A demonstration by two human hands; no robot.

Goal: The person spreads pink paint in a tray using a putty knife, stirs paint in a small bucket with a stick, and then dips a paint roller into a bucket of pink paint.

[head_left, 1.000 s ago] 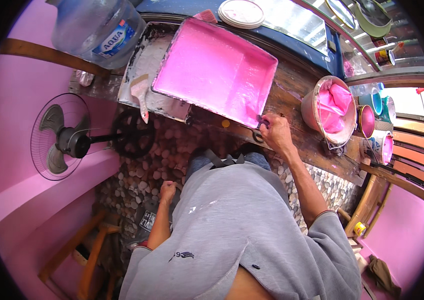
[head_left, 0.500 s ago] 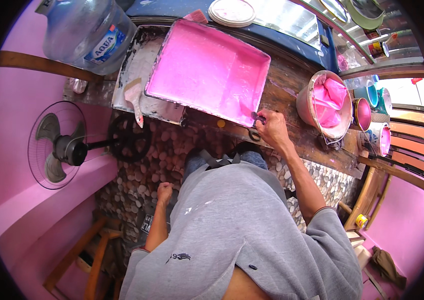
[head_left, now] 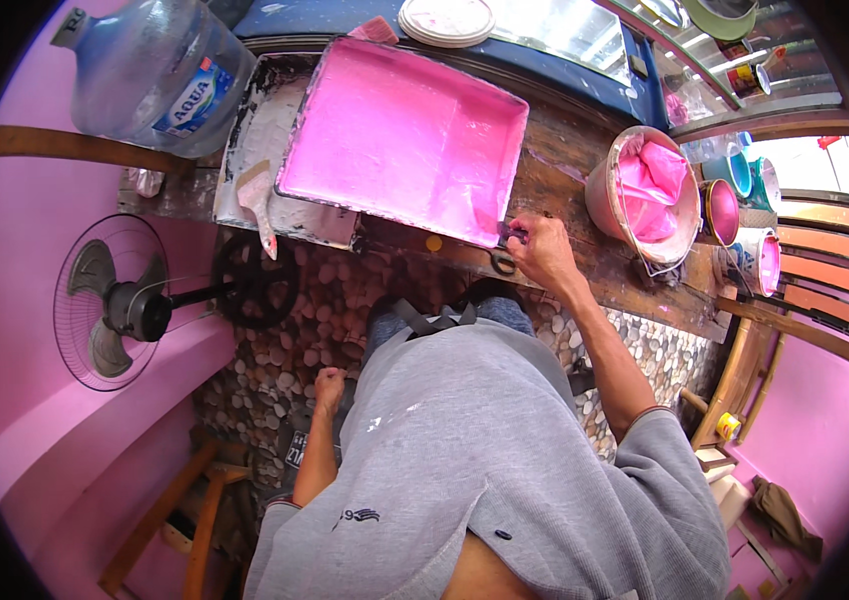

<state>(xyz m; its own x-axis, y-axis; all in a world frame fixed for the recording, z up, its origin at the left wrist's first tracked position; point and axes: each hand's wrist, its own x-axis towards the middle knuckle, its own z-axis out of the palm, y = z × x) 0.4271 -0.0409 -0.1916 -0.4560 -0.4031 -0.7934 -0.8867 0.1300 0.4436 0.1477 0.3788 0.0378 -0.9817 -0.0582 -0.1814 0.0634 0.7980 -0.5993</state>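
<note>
Worktop [head_left: 555, 165] carries the pink tray [head_left: 385, 130], which overlaps a grey tray [head_left: 275, 120]. Right forearm [head_left: 607, 335] reaches forward; right hand [head_left: 543, 250], knuckles up, pinches a dark handle [head_left: 515, 234] at the pink tray's near right corner. Left hand [head_left: 329, 388] sits low beside the torso, fingers curled into a fist.
</note>
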